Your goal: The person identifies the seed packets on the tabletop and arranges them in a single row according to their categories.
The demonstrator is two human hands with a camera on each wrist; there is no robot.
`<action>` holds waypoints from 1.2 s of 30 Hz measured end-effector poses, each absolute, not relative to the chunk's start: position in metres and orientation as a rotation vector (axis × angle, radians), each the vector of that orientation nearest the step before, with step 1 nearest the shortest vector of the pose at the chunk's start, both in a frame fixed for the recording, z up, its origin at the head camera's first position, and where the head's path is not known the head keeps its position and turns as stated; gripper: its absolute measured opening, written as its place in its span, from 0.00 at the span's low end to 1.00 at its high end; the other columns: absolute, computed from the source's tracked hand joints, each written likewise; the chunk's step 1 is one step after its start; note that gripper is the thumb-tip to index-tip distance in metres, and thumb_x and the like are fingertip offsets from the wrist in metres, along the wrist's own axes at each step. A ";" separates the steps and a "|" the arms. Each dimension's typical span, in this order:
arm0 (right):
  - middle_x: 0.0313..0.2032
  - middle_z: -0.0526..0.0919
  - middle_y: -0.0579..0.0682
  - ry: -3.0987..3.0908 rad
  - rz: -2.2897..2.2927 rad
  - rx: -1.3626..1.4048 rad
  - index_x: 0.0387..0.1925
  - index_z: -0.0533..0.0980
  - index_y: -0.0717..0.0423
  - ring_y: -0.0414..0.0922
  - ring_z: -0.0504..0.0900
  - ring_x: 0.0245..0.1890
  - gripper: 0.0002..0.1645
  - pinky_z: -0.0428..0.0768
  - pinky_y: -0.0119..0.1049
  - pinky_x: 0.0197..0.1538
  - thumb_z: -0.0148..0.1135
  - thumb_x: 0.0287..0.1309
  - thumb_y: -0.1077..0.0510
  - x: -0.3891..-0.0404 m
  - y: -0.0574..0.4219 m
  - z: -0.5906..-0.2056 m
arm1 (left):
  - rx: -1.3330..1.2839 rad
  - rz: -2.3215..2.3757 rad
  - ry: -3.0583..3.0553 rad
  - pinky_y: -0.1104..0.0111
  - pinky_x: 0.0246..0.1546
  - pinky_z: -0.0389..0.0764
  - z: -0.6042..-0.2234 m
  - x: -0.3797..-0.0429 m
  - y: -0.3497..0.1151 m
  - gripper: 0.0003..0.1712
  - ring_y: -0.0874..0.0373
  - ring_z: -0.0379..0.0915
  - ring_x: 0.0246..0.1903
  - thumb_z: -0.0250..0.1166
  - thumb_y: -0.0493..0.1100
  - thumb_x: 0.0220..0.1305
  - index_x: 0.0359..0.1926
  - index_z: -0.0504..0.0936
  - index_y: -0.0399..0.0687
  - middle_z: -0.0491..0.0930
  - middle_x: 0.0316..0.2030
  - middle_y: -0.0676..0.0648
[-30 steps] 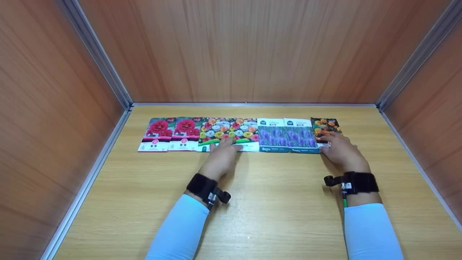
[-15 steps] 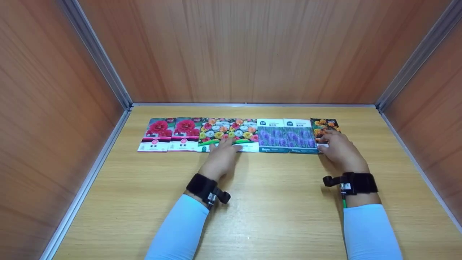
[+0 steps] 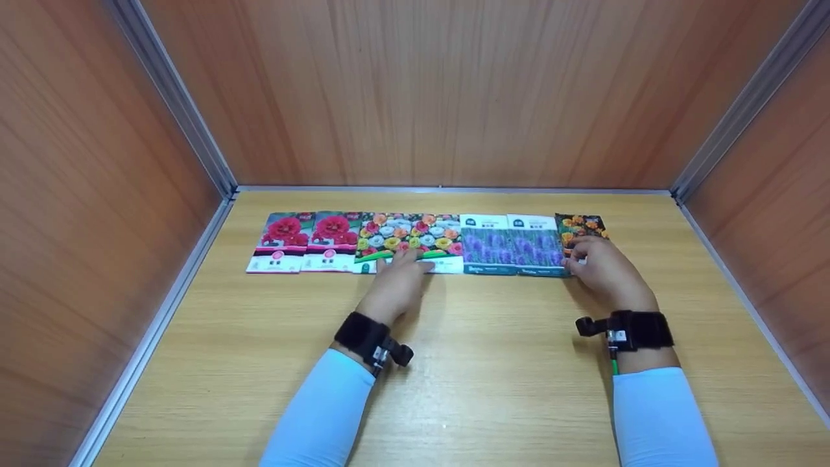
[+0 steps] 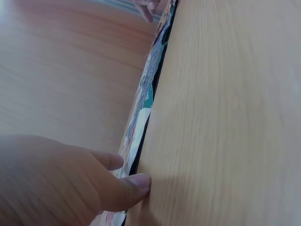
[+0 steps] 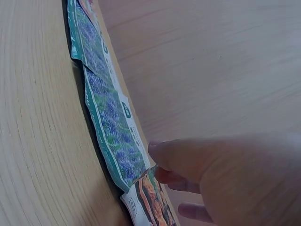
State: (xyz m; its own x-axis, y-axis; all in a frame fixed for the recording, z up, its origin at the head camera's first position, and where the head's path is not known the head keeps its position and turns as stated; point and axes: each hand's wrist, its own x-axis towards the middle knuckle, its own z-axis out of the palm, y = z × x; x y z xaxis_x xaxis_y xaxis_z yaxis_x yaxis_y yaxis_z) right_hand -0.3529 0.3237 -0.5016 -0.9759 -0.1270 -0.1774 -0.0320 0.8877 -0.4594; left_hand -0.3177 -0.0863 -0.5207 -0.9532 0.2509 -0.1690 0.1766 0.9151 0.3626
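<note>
Flower seed packets lie in a row on the table. My left hand rests on the lower part of the two packets of mixed-colour flowers, its fingers extended; the thumb sits by their front edge in the left wrist view. My right hand is at the packet of orange flowers at the row's right end, covering its lower part. In the right wrist view its fingers are bent loosely over that packet, beside the nearest lavender packet.
Two packets with red flowers make up the left end of the row. Behind stands a wood-grain back wall, with side walls left and right. The wooden table extends toward me.
The right hand has shifted slightly left, and the orange-flower packet now sits a little further left against the lavender packet. The left hand stays on the mixed-flower packets.
</note>
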 end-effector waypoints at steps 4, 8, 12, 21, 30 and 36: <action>0.87 0.61 0.70 2.850 -0.670 -0.137 0.59 0.84 0.60 0.74 0.55 0.88 0.19 0.59 0.73 0.87 0.59 0.88 0.49 -0.353 0.323 -0.501 | 0.346 0.517 2.888 0.27 0.88 0.45 -0.523 -0.318 -0.085 0.46 0.37 0.45 0.92 0.58 0.17 0.73 0.82 0.78 0.60 0.57 0.91 0.42; 0.86 0.62 0.71 2.852 -0.681 -0.176 0.56 0.85 0.60 0.74 0.58 0.88 0.20 0.64 0.73 0.85 0.57 0.89 0.48 -0.352 0.325 -0.504 | 0.376 0.473 2.918 0.25 0.87 0.48 -0.523 -0.320 -0.082 0.41 0.37 0.48 0.92 0.60 0.21 0.76 0.81 0.80 0.59 0.60 0.90 0.41; 0.86 0.64 0.70 2.846 -0.696 -0.170 0.60 0.85 0.59 0.74 0.58 0.87 0.23 0.62 0.74 0.86 0.53 0.91 0.48 -0.353 0.328 -0.506 | 0.383 0.433 2.961 0.24 0.86 0.51 -0.523 -0.325 -0.078 0.39 0.38 0.52 0.91 0.67 0.26 0.76 0.80 0.80 0.60 0.64 0.88 0.42; 0.79 0.73 0.69 2.838 -0.738 -0.172 0.67 0.84 0.61 0.70 0.69 0.82 0.23 0.67 0.73 0.84 0.53 0.91 0.51 -0.350 0.330 -0.509 | 0.355 0.392 2.980 0.23 0.85 0.51 -0.523 -0.329 -0.075 0.40 0.40 0.56 0.89 0.77 0.33 0.71 0.80 0.81 0.61 0.69 0.86 0.44; 0.68 0.82 0.63 2.851 -0.757 -0.197 0.66 0.84 0.59 0.63 0.80 0.69 0.23 0.77 0.70 0.77 0.53 0.91 0.50 -0.344 0.331 -0.509 | 0.377 0.390 2.984 0.23 0.85 0.53 -0.524 -0.327 -0.074 0.39 0.39 0.56 0.89 0.79 0.38 0.72 0.80 0.80 0.62 0.67 0.86 0.43; 0.71 0.82 0.63 2.852 -0.751 -0.205 0.67 0.84 0.58 0.64 0.80 0.72 0.23 0.77 0.69 0.77 0.54 0.90 0.50 -0.345 0.326 -0.501 | 0.466 0.303 2.963 0.22 0.85 0.52 -0.523 -0.328 -0.081 0.37 0.39 0.51 0.91 0.77 0.43 0.75 0.81 0.80 0.63 0.65 0.87 0.42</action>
State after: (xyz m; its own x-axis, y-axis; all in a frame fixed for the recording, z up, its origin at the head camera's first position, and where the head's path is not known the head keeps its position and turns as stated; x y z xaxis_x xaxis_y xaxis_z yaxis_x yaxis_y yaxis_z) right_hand -0.3454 0.3255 -0.5008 -0.9733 -0.1793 -0.1431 -0.0856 0.8625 -0.4988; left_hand -0.3285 -0.0815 -0.5230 -0.9443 0.3155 -0.0937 0.2900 0.9323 0.2161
